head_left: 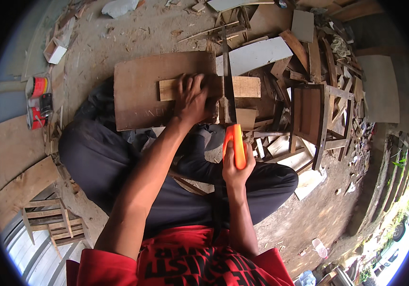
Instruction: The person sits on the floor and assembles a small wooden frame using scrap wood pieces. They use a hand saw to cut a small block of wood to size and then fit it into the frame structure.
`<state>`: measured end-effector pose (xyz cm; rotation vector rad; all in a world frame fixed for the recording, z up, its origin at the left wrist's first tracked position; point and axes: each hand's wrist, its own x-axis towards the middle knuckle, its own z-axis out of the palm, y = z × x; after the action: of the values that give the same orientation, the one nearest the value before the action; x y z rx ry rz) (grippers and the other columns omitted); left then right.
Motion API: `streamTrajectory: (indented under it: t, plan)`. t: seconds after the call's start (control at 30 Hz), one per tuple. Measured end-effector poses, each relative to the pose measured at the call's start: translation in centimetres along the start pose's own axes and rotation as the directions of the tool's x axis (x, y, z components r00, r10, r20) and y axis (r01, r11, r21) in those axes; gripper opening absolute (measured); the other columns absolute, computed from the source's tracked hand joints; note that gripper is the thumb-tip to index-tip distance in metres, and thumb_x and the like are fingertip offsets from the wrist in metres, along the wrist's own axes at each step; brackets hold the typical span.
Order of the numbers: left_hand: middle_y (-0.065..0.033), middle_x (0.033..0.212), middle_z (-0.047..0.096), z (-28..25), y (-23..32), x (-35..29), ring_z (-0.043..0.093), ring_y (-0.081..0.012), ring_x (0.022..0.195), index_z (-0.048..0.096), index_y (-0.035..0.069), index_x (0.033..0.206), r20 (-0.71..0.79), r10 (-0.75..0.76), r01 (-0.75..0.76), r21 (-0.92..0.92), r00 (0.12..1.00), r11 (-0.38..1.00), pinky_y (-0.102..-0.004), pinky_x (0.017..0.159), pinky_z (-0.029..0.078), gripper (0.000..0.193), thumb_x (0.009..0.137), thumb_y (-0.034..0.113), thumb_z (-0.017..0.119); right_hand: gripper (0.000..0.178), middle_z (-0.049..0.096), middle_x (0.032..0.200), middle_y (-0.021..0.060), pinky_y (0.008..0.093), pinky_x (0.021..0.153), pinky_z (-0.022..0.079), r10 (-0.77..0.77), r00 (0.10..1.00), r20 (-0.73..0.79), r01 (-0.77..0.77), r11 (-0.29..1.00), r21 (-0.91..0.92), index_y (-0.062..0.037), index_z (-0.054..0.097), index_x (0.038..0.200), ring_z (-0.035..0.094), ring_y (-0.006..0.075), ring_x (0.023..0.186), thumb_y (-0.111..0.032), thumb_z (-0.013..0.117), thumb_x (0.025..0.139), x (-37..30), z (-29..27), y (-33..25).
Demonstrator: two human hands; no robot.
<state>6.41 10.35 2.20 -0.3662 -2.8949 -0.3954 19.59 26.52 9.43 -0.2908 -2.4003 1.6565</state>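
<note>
My left hand (192, 97) presses down on a light wooden strip (168, 89), its fingers curled over the strip's edge. Under the strip lies a wide brown board (137, 76), roughly level in front of my legs. My right hand (238, 167) is wrapped round the orange handle of a handsaw (236, 148). The long dark blade points away from me and crosses the strip just past the board's right edge. To the right of the blade, the strip's end sticks out beyond the board. Whether the teeth have cut into the wood is too small to tell.
Wood scraps and a white panel (257, 56) are heaped at the far right, beside a dark wooden frame (309, 112). Red cans (36, 118) stand at the left. A slatted wooden piece (54, 221) lies at lower left. My folded legs flank the work.
</note>
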Motion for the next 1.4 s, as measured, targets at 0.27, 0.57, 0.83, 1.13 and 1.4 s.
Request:
streamTrajectory:
  t: [0.27, 0.57, 0.83, 1.13, 1.4]
  plan:
    - [-0.0143, 0.133, 0.047, -0.3, -0.1, 0.5, 0.045, -0.0322, 0.126, 0.054, 0.007, 0.134, -0.018, -0.026, 0.024, -0.104, 0.999, 0.994, -0.0559, 0.117, 0.020, 0.073, 0.074, 0.041, 0.077, 0.014, 0.053, 0.065, 0.0001, 0.0185, 0.052, 0.038, 0.161, 0.986, 0.054, -0.164, 0.985, 0.056, 0.0011, 0.056, 0.089, 0.048, 0.0038, 0.054, -0.011, 0.059, 0.094, -8.3, -4.1, 1.7]
    - [-0.0144, 0.132, 0.047, 0.0, 0.0, 0.9, 0.044, -0.0338, 0.125, 0.056, 0.007, 0.133, 0.008, -0.013, 0.013, -0.053, 1.000, 0.999, -0.0552, 0.115, 0.023, 0.068, 0.078, 0.045, 0.072, 0.014, 0.053, 0.066, -0.0002, 0.0222, 0.052, 0.038, 0.111, 0.993, 0.040, -0.113, 0.992, 0.051, 0.0016, 0.057, 0.087, 0.047, 0.0059, 0.057, -0.009, 0.062, 0.094, 1.1, 0.2, -0.1]
    - [-0.0137, 0.127, 0.050, -0.3, 0.1, 0.9, 0.048, -0.0311, 0.122, 0.058, 0.007, 0.130, -0.075, -0.001, -0.003, -0.054, 0.997, 0.999, -0.0552, 0.115, 0.024, 0.068, 0.081, 0.053, 0.069, 0.014, 0.062, 0.063, 0.0046, 0.0239, 0.056, 0.048, 0.163, 0.986, 0.044, -0.162, 0.987, -0.017, 0.0016, 0.061, 0.087, 0.060, 0.0081, 0.058, -0.010, 0.068, 0.090, -7.4, -4.4, 2.1]
    - [-0.0150, 0.130, 0.049, 0.0, -0.2, 1.0, 0.044, -0.0366, 0.124, 0.057, 0.010, 0.134, -0.016, 0.006, -0.007, -0.092, 1.000, 0.996, -0.0548, 0.110, 0.028, 0.068, 0.074, 0.036, 0.075, 0.012, 0.061, 0.064, 0.0053, 0.0234, 0.053, 0.045, 0.001, 1.000, -0.001, -0.001, 0.998, 0.060, 0.0025, 0.059, 0.086, 0.055, 0.0070, 0.057, -0.005, 0.066, 0.092, 1.0, 0.7, 0.3]
    - [-0.0135, 0.130, 0.049, -0.5, 0.2, 0.6, 0.045, -0.0358, 0.121, 0.059, 0.008, 0.129, -0.018, -0.015, 0.013, -0.103, 1.000, 0.995, -0.0531, 0.108, 0.031, 0.062, 0.075, 0.035, 0.074, 0.012, 0.054, 0.065, 0.0002, 0.0227, 0.052, 0.040, 0.119, 0.993, 0.020, -0.120, 0.991, 0.061, 0.0025, 0.059, 0.086, 0.050, 0.0059, 0.056, -0.008, 0.063, 0.091, -5.3, -2.6, 0.1]
